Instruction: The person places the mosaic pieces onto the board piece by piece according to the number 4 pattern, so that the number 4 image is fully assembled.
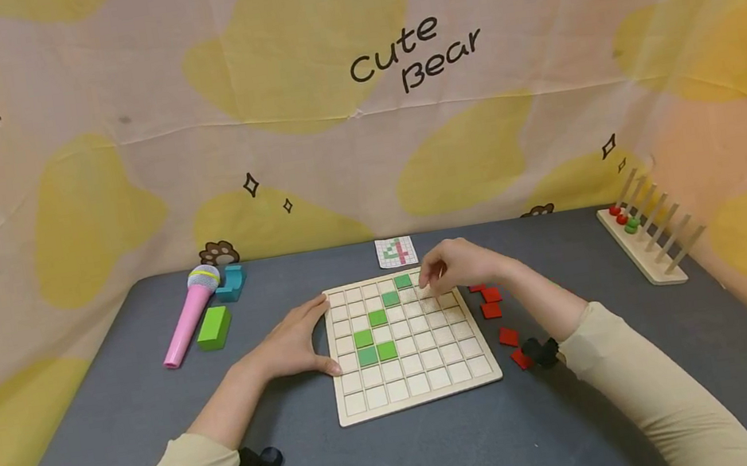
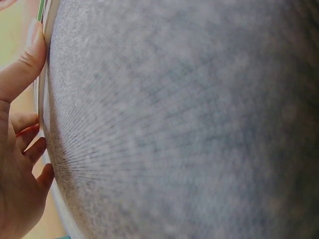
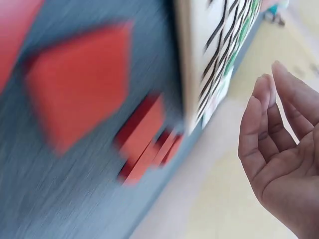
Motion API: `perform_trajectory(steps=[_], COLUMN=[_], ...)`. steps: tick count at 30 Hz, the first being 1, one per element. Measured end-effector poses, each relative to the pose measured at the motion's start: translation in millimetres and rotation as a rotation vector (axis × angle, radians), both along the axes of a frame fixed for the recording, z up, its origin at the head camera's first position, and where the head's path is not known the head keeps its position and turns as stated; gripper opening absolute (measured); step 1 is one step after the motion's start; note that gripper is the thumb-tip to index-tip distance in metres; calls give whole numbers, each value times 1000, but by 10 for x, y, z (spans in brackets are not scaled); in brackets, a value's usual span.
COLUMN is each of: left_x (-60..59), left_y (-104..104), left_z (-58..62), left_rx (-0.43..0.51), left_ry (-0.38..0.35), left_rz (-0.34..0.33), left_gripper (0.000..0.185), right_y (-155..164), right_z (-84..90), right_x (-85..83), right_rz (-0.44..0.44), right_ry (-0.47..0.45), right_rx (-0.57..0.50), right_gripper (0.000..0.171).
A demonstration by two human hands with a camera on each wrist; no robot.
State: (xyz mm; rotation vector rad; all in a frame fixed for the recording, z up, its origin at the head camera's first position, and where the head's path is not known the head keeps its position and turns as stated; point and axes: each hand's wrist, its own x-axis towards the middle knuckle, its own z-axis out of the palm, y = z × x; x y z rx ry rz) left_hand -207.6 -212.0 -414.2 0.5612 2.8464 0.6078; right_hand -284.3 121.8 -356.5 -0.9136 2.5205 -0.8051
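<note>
A wooden grid board point(image 1: 416, 384) lies mid-table with several green tiles point(image 1: 364, 339) set in a diagonal run. My left hand point(image 1: 299, 345) rests against the board's left edge, fingers spread and thumb at the lower side; the left wrist view shows the thumb point(image 2: 22, 67) pressed on the board's rim point(image 2: 42, 107). My right hand point(image 1: 451, 268) hovers over the board's upper right squares, fingertips pointing down. In the right wrist view this right hand point(image 3: 281, 149) has relaxed, empty fingers. Loose red tiles point(image 1: 492, 302) lie on the table just right of the board, blurred red tiles point(image 3: 82, 94) in the right wrist view.
A small pattern card point(image 1: 396, 251) lies behind the board. At the back left are a pink toy microphone point(image 1: 185, 321), a green block point(image 1: 214, 328) and a teal block point(image 1: 232, 282). A wooden peg rack point(image 1: 644, 249) with beads stands at the far right. The grey table point(image 1: 450, 455) is walled by printed cloth.
</note>
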Motion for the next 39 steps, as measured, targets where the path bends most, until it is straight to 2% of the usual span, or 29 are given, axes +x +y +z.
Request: perform_trajectory(steps=[8,13,17,22,27,34,39], left_x=[-20,-23,-25,-27,-25,-17,-17], left_y=[-2,-3,-7,-10,-6,-1,0], left_z=[-26,-32,-32,-34,-39,-26,-19], left_rx=[-11,-9,-11,-10,-13,-2,-1], left_ry=[13,9,4,5,0,6,6], left_rz=[-7,-5,1,2,4,-4,-6], left_gripper=[119,120,120,120,119,119,119], right_y=[743,1120,1377,1598,1733,1806,1820], right_z=[-28,-63,-123,-188,-209,-233,-232], right_x=[-182,-207,-217,-217,-188,-183,-180], right_rz=[-176,-226,-252,-251,-209,-186,-172], right_ry=[-37,-47,-107,-195,-248,-327,-367], right_rx=[2,29,37,42,32,7,26], right_gripper=[20,23,26,31,32,43,52])
